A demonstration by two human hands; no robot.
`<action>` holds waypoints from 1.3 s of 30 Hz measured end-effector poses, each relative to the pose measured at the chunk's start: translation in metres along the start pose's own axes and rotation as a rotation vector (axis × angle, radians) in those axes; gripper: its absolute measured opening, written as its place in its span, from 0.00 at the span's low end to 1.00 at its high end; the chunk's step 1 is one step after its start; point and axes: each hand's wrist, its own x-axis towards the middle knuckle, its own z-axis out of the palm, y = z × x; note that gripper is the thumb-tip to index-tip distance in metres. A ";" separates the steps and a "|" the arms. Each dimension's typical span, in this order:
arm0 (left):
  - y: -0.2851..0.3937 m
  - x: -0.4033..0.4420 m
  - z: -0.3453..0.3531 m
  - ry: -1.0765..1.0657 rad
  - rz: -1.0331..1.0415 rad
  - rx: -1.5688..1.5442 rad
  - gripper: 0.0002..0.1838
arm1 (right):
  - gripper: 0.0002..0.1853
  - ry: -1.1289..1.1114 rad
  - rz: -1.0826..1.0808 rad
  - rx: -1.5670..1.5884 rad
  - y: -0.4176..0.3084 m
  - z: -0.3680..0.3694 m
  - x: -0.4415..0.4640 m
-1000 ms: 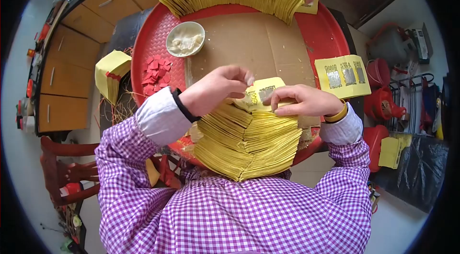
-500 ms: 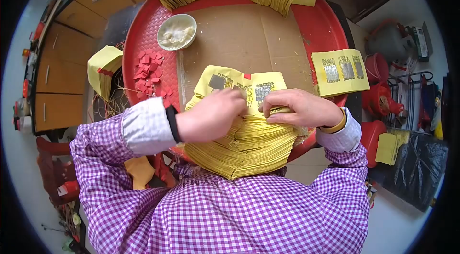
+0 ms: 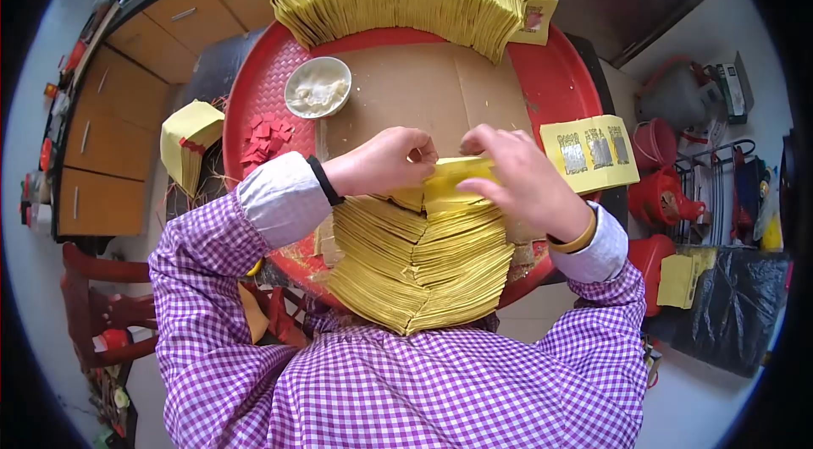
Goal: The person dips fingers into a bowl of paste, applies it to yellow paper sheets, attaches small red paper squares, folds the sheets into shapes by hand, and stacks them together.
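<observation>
A folded yellow paper sheet (image 3: 457, 171), slightly blurred, is raised at the top of the thick fanned stack of yellow paper (image 3: 415, 258) close to my body. My left hand (image 3: 385, 163) is closed in a pinch at the sheet's left edge, thumb and forefinger curled together. Over the sheet's right part, my right hand (image 3: 527, 174) has its thumb and fingers apart, the thumb lying across the paper. The sheet's printed face is hidden.
A round red tray (image 3: 246, 81) holds a brown cardboard sheet (image 3: 415, 81), a bowl of white paste (image 3: 318, 88), red paper bits (image 3: 267, 137) and a long row of folded yellow papers (image 3: 398, 5). Printed yellow papers (image 3: 590, 153) lie at the right rim; another yellow bundle (image 3: 190, 140) stands left.
The printed faces with silver patches, visible before under both hands, are folded out of sight. Both hands have moved slightly up, and the right fingers have spread. The view has shifted a little.
</observation>
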 end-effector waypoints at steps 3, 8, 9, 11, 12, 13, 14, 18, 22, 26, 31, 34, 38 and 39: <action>0.003 0.006 0.000 0.009 0.012 0.016 0.10 | 0.13 -0.002 -0.047 -0.078 -0.001 0.010 0.007; -0.001 0.007 -0.007 0.084 0.042 0.061 0.14 | 0.15 -0.112 0.119 -0.005 0.008 0.021 0.025; -0.005 0.004 -0.009 0.139 0.086 0.048 0.16 | 0.14 -0.131 0.140 -0.005 0.010 0.021 0.029; -0.011 0.003 -0.013 0.245 0.179 0.024 0.19 | 0.13 -0.164 0.186 -0.006 0.015 0.018 0.037; -0.009 0.002 -0.013 0.244 0.183 0.028 0.19 | 0.13 -0.159 0.186 -0.008 0.016 0.015 0.040; -0.006 -0.003 -0.009 0.289 0.227 0.148 0.20 | 0.13 -0.185 0.214 0.021 0.017 0.012 0.042; -0.003 -0.010 -0.004 0.335 0.272 0.267 0.21 | 0.14 -0.212 0.241 0.050 0.018 0.008 0.045; -0.003 -0.015 -0.004 0.436 0.292 0.374 0.23 | 0.14 -0.220 0.200 0.066 0.020 0.008 0.044; -0.005 -0.007 -0.013 0.426 0.114 -0.017 0.23 | 0.13 -0.053 -0.052 -0.050 0.021 0.015 0.034; 0.001 -0.007 -0.017 0.374 0.126 -0.038 0.26 | 0.15 -0.154 0.249 0.081 0.012 0.004 0.041; -0.004 -0.002 -0.013 0.366 0.066 -0.137 0.28 | 0.13 -0.153 0.137 0.235 0.017 0.015 0.031; 0.001 -0.002 -0.012 0.347 0.044 -0.145 0.28 | 0.12 -0.220 0.234 0.218 0.005 0.005 0.031; 0.008 -0.002 -0.008 0.324 0.081 -0.101 0.30 | 0.11 -0.306 0.309 0.195 -0.001 0.003 0.034; 0.010 -0.002 -0.006 0.322 0.139 -0.055 0.30 | 0.11 -0.330 0.286 0.189 0.001 0.005 0.036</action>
